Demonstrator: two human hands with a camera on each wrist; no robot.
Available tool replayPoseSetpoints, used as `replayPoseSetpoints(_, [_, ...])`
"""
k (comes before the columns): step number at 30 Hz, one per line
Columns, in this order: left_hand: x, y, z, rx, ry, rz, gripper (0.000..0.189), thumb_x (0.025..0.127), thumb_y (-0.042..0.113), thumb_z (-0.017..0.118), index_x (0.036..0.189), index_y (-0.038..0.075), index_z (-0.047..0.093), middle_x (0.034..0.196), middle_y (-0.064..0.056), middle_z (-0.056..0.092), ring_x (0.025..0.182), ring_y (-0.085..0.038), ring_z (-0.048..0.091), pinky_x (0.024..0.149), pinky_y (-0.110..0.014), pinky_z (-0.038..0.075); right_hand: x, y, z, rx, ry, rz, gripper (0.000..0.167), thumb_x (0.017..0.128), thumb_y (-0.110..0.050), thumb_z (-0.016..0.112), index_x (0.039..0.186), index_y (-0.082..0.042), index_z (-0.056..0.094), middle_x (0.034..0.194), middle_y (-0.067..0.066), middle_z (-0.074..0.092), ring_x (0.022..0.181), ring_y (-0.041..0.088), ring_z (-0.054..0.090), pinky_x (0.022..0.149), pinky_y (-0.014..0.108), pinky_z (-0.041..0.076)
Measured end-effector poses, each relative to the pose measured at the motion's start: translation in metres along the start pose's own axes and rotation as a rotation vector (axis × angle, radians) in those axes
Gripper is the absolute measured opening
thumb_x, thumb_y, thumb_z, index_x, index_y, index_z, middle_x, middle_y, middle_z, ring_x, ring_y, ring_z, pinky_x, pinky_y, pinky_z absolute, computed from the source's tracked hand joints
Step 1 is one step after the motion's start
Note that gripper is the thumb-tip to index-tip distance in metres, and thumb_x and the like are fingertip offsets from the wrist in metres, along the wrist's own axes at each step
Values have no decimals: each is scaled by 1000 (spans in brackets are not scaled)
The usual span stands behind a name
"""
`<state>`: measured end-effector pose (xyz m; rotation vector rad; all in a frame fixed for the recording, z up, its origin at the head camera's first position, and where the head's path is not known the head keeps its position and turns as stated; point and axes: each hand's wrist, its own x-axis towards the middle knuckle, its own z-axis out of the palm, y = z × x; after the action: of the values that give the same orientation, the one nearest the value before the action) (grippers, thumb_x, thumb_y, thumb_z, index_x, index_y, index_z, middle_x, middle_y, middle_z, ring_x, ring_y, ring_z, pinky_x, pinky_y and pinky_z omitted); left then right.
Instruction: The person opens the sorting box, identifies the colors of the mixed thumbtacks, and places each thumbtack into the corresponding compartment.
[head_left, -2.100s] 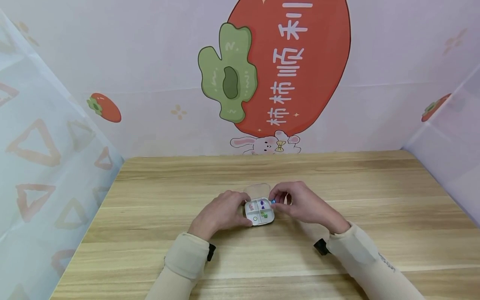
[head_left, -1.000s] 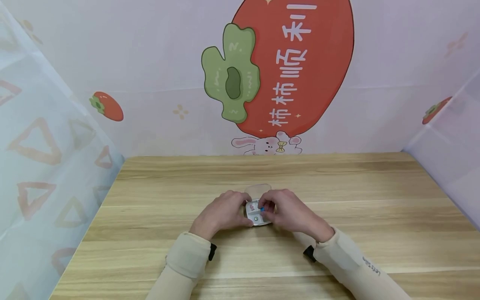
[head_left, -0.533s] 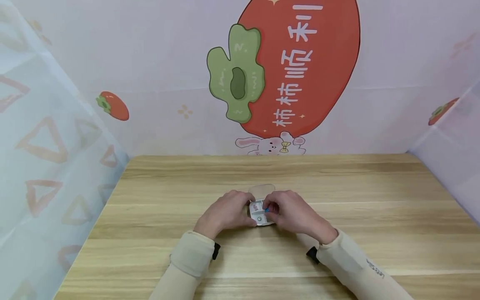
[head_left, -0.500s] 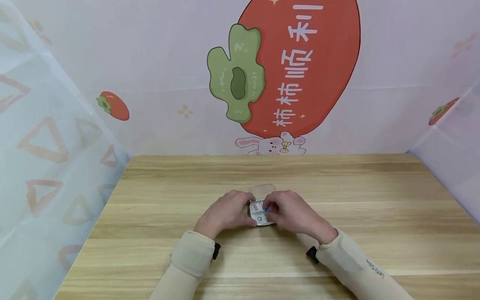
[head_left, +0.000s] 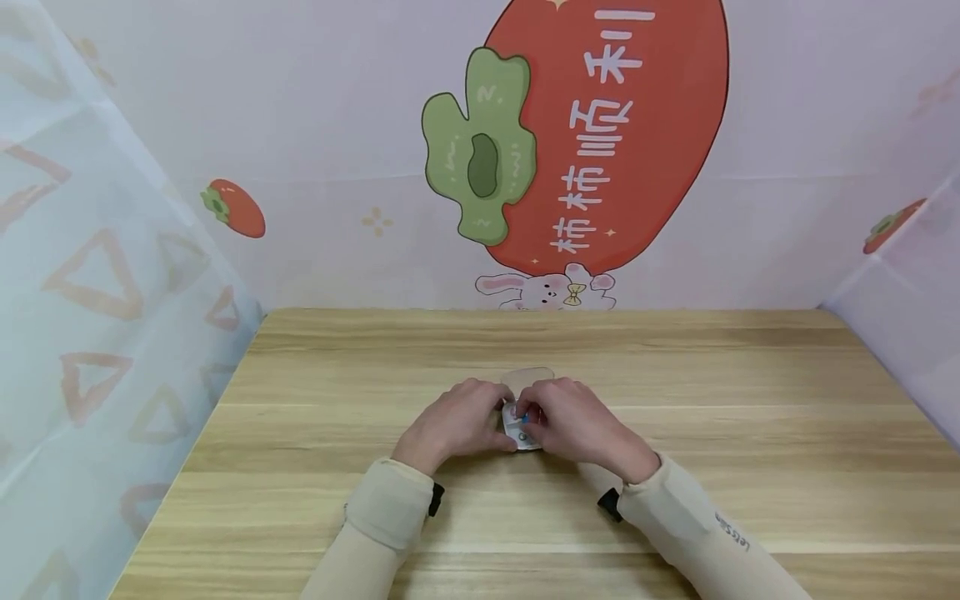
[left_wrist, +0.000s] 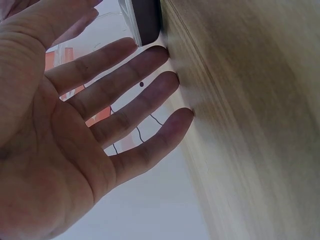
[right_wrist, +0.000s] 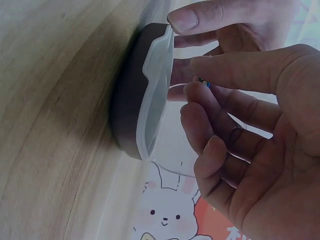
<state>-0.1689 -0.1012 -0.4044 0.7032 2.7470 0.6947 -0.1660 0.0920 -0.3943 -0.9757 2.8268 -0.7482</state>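
A small white pill box (head_left: 529,446) with a dark underside (right_wrist: 131,100) and inner dividers lies on the table, its clear lid (head_left: 528,379) raised at the back. My left hand (head_left: 457,421) grips it from the left, thumb at the front edge and index finger at the back. In the left wrist view, the other fingers (left_wrist: 125,120) stretch out with their tips at the tabletop. Over the box, my right hand (head_left: 577,421) pinches a tiny blue piece (right_wrist: 206,83) between thumb and fingertips. Much of the box's inside is hidden by that hand.
A wood-grain table (head_left: 675,367) surrounds the hands. Behind it stands a pale printed backdrop (head_left: 322,125) with a large red persimmon (head_left: 660,125) and a rabbit. Patterned sheets close off the left and right sides.
From the right edge of the box, my right hand has moved left over it with the blue piece, lately towards the left compartments. My left hand keeps its hold. The head view shifted slightly.
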Motion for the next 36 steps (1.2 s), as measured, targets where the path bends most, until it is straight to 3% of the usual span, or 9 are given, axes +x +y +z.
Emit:
replayPoseSetpoints(16, [0, 1, -2, 0, -8, -1, 49, 79, 32, 89, 119, 11, 70, 106, 2, 69, 88, -12, 59, 81, -30, 51, 0, 2, 3, 26, 7, -12, 9, 85, -6, 78, 90, -13, 74, 75, -11, 58, 67, 11, 51, 60, 27, 46])
replayPoseSetpoints(36, [1, 0, 0, 14, -9, -7, 53, 79, 34, 90, 122, 10, 70, 110, 2, 70, 94, -14, 60, 87, -34, 51, -2, 3, 1, 56, -54, -15, 11, 86, -8, 80, 94, -12, 74, 76, -11, 59, 69, 11, 52, 62, 27, 47])
